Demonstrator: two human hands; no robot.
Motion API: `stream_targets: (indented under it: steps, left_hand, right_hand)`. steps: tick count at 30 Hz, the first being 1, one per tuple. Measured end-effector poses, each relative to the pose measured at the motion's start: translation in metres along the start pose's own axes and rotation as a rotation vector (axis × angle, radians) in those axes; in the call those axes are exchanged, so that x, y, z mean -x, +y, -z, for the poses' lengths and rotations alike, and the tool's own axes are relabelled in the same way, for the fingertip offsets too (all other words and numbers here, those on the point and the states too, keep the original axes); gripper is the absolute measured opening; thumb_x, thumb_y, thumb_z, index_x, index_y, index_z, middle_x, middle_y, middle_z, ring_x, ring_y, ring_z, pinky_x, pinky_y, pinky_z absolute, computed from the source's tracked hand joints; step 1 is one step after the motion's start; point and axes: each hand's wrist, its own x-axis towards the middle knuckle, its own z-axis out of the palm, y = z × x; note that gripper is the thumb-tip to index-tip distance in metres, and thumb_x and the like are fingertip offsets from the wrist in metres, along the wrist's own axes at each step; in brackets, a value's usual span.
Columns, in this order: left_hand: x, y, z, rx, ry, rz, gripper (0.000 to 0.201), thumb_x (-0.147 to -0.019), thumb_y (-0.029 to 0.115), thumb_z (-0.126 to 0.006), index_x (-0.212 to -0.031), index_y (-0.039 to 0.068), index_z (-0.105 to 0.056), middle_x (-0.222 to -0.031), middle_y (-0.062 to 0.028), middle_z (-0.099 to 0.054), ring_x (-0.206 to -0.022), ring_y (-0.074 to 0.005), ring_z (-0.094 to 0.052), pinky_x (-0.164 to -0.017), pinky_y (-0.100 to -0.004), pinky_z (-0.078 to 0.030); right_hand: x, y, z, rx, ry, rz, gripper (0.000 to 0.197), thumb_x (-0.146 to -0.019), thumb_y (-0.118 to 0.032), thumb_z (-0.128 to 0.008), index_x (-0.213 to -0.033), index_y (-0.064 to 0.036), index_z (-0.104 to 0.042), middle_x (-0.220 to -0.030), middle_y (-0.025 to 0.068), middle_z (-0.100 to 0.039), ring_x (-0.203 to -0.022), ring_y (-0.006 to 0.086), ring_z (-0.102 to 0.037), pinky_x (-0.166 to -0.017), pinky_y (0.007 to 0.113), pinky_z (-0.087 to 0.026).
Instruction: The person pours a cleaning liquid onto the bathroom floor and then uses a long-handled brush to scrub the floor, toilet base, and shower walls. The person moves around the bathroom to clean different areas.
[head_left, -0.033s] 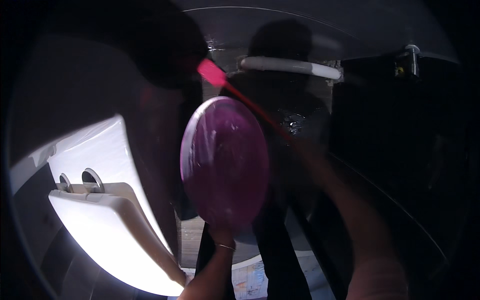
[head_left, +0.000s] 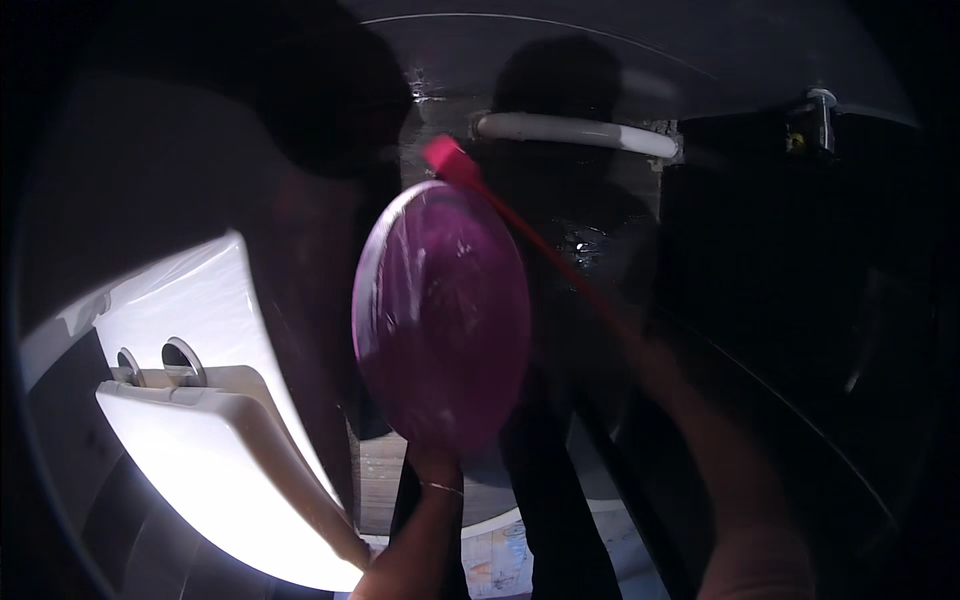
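Observation:
A shiny, round purple plastic basin is held up on a tilt in the middle of the view, its pale rim edge catching light on the left. My left hand is closed on its lower edge, the fingers mostly hidden behind it. From the right, my right hand grips the far end of a thin red handle; the fingers are dim and blurred. That handle belongs to a brush, whose pinkish-red head is just above the basin's upper edge. I cannot tell whether the head touches the basin.
A brightly lit white toilet stands on the left, close to my left forearm. A white pipe runs across beyond the brush. At the far right is a metal tap or valve. Dark, glossy surfaces surround my hands.
The brush head has moved a little right and down. My left hand and the basin have shifted slightly left and up.

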Motion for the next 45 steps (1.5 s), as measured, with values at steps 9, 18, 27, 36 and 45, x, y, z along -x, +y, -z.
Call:
stream_targets:
  steps: [9, 18, 27, 36, 45]
  left_hand:
    - [-0.134, 0.15, 0.092, 1.195, 0.122, 0.544, 0.032, -0.084, 0.023, -0.049, -0.103, -0.001, -0.047, -0.092, -0.0139, -0.055, -0.067, -0.0233, -0.057, -0.045, -0.0332, -0.049]
    - [-0.132, 0.242, 0.044, 1.658, -0.108, 0.57, 0.036, -0.086, 0.015, -0.041, -0.118, 0.001, -0.036, -0.104, -0.016, -0.05, -0.086, -0.0292, -0.055, -0.073, -0.04, -0.051]
    - [-0.205, 0.328, 0.056, 1.708, -0.733, 0.253, 0.079, -0.081, 0.057, -0.042, -0.129, 0.002, -0.012, -0.1, -0.0228, -0.053, -0.086, -0.0333, -0.057, -0.076, -0.0429, -0.05]
    - [-0.032, 0.182, 0.092, 0.981, -1.062, 0.396, 0.057, -0.085, 0.034, -0.053, -0.13, 0.008, -0.03, -0.103, -0.0128, -0.057, -0.086, -0.0216, -0.058, -0.063, -0.0342, -0.052]
    - [0.091, 0.051, 0.001, 0.457, -1.092, 0.108, 0.048, -0.079, 0.021, -0.063, -0.12, 0.004, -0.044, -0.073, -0.0046, -0.061, -0.072, -0.0101, -0.057, -0.066, -0.0252, -0.046]
  right_hand:
    - [0.021, 0.038, 0.047, 0.498, -0.138, -0.282, 0.053, -0.088, -0.018, -0.042, -0.135, -0.0258, -0.019, -0.091, 0.0135, -0.061, -0.058, 0.0272, -0.059, -0.055, 0.039, -0.05]
    - [0.15, 0.047, -0.011, -0.104, 0.316, -0.416, 0.054, -0.089, -0.017, -0.039, -0.137, -0.0258, -0.016, -0.101, 0.0168, -0.057, -0.081, 0.0228, -0.059, -0.073, 0.036, -0.048]
    - [0.103, -0.01, -0.198, -0.923, 0.521, -0.387, 0.053, -0.086, -0.008, -0.037, -0.136, -0.01, -0.017, -0.107, 0.0158, -0.047, -0.09, 0.0223, -0.048, -0.077, 0.035, -0.04]
    - [0.062, 0.022, -0.042, -0.557, 0.219, -0.816, 0.061, -0.086, -0.011, -0.039, -0.137, -0.0269, -0.009, -0.077, 0.0129, -0.058, -0.063, 0.0274, -0.058, -0.049, 0.033, -0.047]
    - [0.306, 0.08, -0.062, 0.24, -0.041, -0.626, 0.05, -0.089, -0.019, -0.039, -0.136, -0.0206, -0.02, -0.076, 0.0065, -0.053, -0.061, 0.0214, -0.051, -0.058, 0.035, -0.046]
